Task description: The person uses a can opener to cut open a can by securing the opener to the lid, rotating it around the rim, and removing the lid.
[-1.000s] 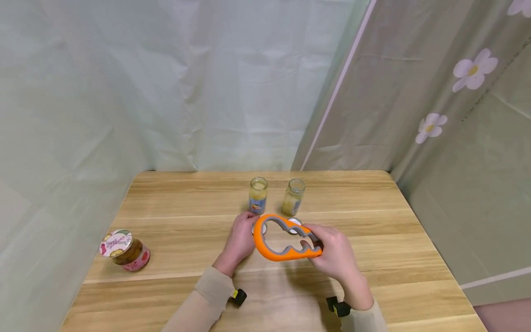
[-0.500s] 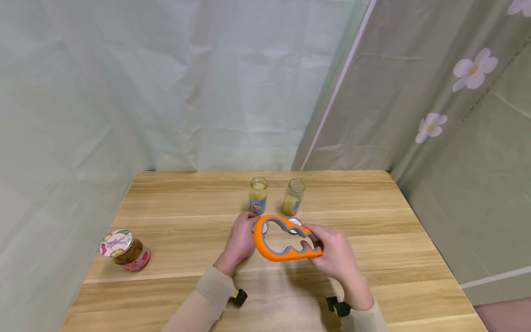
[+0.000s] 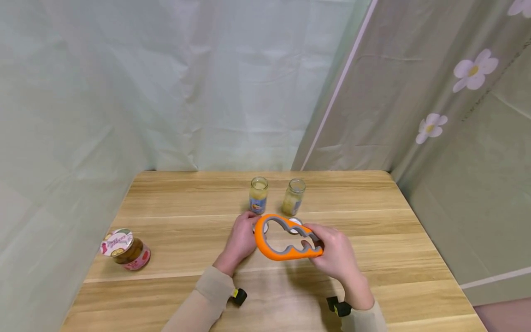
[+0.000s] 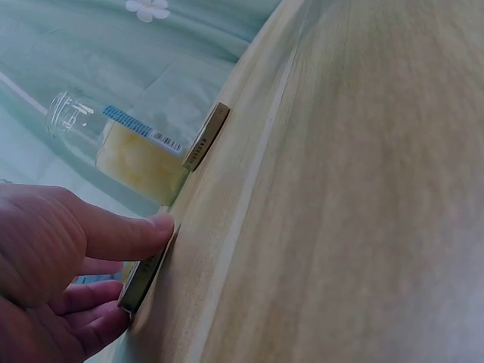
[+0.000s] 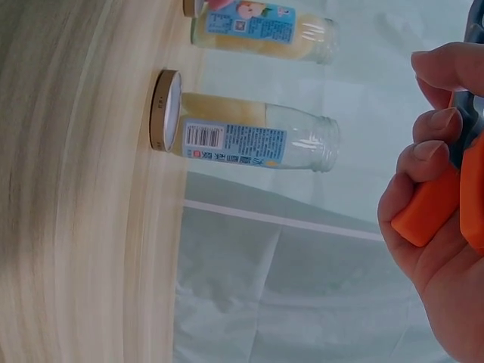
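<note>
On the table, the left hand [image 3: 241,237] pinches a jar lid [image 4: 144,283] by its edge, thumb on one side and fingers on the other. The right hand [image 3: 337,253] grips the handles of an orange and grey jar opener [image 3: 271,254], raised above the table with nothing in its ring. Behind the hands two glass jars, a left one [image 3: 258,204] and a right one [image 3: 292,203], stand upright without lids, with pale yellow contents. A second lid [image 5: 159,110] lies in front of the right jar, its white inside facing up.
A sealed jar [image 3: 138,259] with a pink patterned lid and brown contents stands at the left side of the wooden table [image 3: 186,193]. Pale curtains [image 3: 232,92] hang behind the table and along both sides.
</note>
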The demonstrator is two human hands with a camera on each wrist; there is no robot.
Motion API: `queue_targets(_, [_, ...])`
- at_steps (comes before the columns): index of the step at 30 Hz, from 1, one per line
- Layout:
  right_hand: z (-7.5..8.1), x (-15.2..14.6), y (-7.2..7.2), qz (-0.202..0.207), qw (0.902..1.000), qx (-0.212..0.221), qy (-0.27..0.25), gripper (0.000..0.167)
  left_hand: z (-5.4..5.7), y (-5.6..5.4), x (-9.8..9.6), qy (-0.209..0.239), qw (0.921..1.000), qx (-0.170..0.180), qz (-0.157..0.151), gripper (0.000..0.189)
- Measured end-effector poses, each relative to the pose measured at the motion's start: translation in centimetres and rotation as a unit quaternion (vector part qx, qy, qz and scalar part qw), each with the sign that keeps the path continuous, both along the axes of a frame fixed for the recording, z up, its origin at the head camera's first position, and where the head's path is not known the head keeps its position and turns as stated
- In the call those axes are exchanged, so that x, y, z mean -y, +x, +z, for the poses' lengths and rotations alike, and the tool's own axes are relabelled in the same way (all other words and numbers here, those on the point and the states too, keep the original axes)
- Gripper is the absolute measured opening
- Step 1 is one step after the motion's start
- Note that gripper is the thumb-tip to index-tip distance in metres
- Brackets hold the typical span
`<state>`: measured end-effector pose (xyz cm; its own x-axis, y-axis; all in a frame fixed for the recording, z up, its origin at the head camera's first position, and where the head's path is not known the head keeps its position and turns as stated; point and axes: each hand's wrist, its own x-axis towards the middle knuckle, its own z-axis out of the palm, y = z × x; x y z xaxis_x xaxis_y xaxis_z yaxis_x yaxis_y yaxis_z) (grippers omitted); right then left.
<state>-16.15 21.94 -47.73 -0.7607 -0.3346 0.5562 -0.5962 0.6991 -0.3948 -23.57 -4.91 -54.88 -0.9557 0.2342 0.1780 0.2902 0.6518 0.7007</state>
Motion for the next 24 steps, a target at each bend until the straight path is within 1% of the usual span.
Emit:
queue_targets(4, [0.0,0.0,0.0,0.002,1.0000,-0.002,0.001,0.039,0.1,0.0,0.0,0.004,0.9999,0.012,0.002,0.049])
queue_targets(13, [0.0,0.0,0.0,0.005,1.0000,0.001,0.002,0.038,0.0,-0.3,0.2,-0.008,1.0000,0.005,0.002,0.055])
queue_targets(14, [0.0,0.0,0.0,0.005,1.0000,0.000,0.001,0.039,0.0,-0.4,0.2,-0.006,0.9999,0.009,0.003,0.055])
queue_targets(16, [0.0,0.0,0.0,0.006,1.0000,-0.002,-0.001,0.039,0.2,-0.5,0.3,0.005,0.9998,0.017,0.005,0.057])
queue_targets(19, [0.0,-0.1,0.1,0.004,1.0000,-0.001,-0.006,0.039,0.8,-0.4,0.5,0.034,0.9985,0.042,0.009,0.059])
queue_targets(22, [-0.1,-0.1,0.2,0.001,1.0000,0.000,-0.008,0.037,1.5,-0.4,0.9,0.059,0.9966,0.055,0.014,0.059])
queue_targets(24, [-0.1,-0.2,0.2,0.000,1.0000,-0.001,-0.008,0.037,1.8,-0.5,1.1,0.068,0.9961,0.054,0.016,0.057])
